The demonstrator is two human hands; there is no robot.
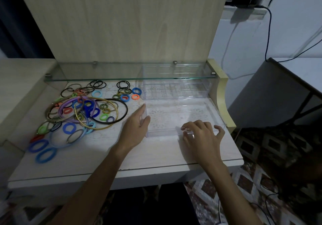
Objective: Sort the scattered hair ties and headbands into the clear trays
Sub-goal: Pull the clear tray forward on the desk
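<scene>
resting spread on the clear tray (181, 115): left hand (136, 123) flat, right hand (200, 134) curled.

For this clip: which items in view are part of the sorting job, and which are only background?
Part of the job:
- pile of hair ties and headbands
- near clear tray, with the left hand and right hand on it
- rear clear tray

Just lying about:
- glass shelf
- black cable
- dark side table
</scene>
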